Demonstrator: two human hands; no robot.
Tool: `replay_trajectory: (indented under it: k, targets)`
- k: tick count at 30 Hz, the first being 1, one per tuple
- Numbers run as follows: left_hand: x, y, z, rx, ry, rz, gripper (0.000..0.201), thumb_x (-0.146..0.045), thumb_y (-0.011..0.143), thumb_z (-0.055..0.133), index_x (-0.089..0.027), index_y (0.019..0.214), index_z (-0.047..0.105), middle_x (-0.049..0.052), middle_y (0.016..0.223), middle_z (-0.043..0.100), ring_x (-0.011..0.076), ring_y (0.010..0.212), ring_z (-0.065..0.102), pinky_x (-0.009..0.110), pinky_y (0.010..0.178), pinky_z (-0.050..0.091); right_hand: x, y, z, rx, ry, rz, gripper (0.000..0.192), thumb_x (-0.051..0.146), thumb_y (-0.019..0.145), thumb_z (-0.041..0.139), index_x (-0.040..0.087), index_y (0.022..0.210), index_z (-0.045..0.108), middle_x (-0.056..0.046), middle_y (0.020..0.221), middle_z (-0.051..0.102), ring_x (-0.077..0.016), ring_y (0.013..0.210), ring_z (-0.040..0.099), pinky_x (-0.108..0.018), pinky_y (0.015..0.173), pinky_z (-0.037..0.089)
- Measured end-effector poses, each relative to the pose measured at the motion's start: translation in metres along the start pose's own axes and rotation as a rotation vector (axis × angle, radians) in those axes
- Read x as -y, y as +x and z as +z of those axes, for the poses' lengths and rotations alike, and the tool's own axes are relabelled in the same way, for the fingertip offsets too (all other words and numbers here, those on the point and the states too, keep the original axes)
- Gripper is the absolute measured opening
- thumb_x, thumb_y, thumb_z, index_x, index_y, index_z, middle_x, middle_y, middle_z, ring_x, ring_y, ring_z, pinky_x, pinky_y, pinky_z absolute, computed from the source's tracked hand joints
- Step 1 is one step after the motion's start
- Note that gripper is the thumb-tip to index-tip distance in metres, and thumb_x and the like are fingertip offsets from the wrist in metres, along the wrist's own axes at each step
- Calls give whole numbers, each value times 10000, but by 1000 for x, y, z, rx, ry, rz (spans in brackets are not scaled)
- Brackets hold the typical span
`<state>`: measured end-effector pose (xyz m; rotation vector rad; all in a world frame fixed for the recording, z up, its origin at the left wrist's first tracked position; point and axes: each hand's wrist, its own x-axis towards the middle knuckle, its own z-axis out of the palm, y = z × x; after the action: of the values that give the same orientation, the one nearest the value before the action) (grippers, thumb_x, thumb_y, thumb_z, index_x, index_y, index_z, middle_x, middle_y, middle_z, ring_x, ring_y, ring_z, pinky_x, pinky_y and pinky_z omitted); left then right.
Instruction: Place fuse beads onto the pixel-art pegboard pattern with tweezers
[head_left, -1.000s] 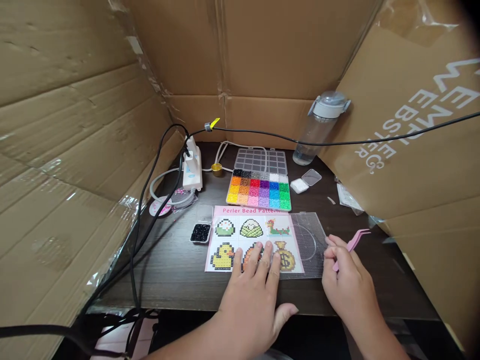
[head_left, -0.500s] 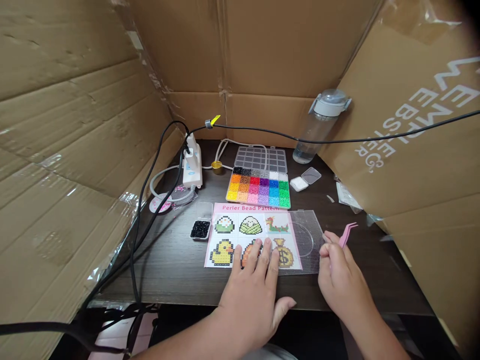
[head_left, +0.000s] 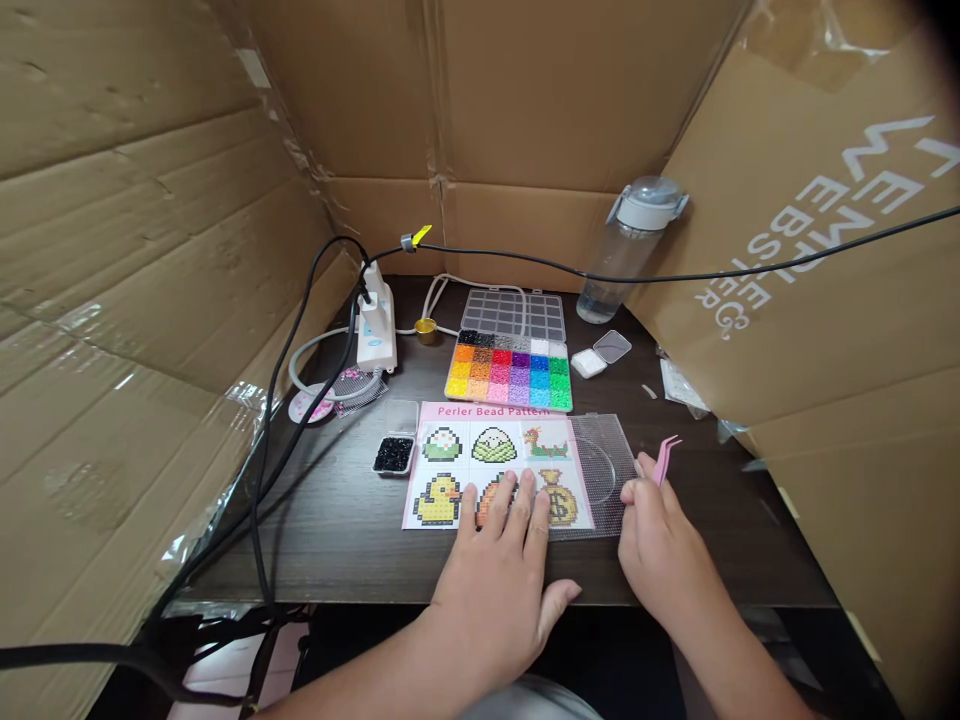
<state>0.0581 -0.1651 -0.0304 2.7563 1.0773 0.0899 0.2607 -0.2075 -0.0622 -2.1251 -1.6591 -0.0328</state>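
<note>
The pink tweezers (head_left: 664, 459) sit right of centre in the frame, pinched between the fingers of the right hand (head_left: 660, 555), their tips pointing up and away from the dark wooden table (head_left: 352, 540). That hand is curled closed around the tool and hovers at the right edge of the clear pegboard (head_left: 600, 470), which lies just below the middle of the frame. Whether the tweezers hold a bead is too small to tell.

The left hand (head_left: 499, 590) lies flat and open, fingers spread, pressing on the lower edge of the bead pattern sheet (head_left: 495, 460) (its pink header reads "Perler Bead Pattern"). The fingertips cover part of the orange figure, between the yellow duck and the money bag. The pegboard overlaps the sheet's right part.

Left of the sheet, touching its edge or nearly so, is a small clear box of black beads (head_left: 393, 454). Above the sheet stands the open bead organizer (head_left: 511, 373) with its rows of coloured beads, lid tipped back. To its right is a small open box of white beads (head_left: 589, 362), and further up a clear water bottle (head_left: 628, 250) against the cardboard wall (head_left: 540, 90). In the upper left of the table a white power strip (head_left: 376, 325) lies with black cables (head_left: 300, 370) running down to the lower left.
</note>
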Motion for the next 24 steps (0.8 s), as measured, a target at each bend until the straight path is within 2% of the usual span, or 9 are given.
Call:
replay_trajectory:
  k: [4,10,16,24]
  targets:
    - [0,0,1,-15,-7,-2,720,-600,931,179,-155,1496,217,110,1576,140,333,1459,146,666,1119,190,2,0,2,-15,7,-2,111,116,878,353,191,897,432,-268,1386,426,-391,1324,423,-499,849,535]
    - [1,-1,3,-27,8,8,723,-592,935,168,-137,1496,210,125,1575,124,322,1465,131,658,1122,191,4,-3,3,-51,40,18,101,137,890,363,204,890,439,-223,1380,459,-344,1321,444,-494,912,513]
    - [1,2,5,-36,27,2,738,-599,930,162,-121,1489,225,136,1570,111,314,1467,136,655,1121,212,5,-5,2,-62,36,13,95,183,913,346,203,872,430,-237,1360,480,-379,1300,460,-504,847,541]
    - [1,3,0,-1,-7,-9,760,-609,926,179,-91,1477,255,160,1561,115,312,1465,143,635,1139,219,5,-7,1,-114,93,-12,110,186,907,342,203,840,428,-260,1337,505,-376,1284,481,-510,882,523]
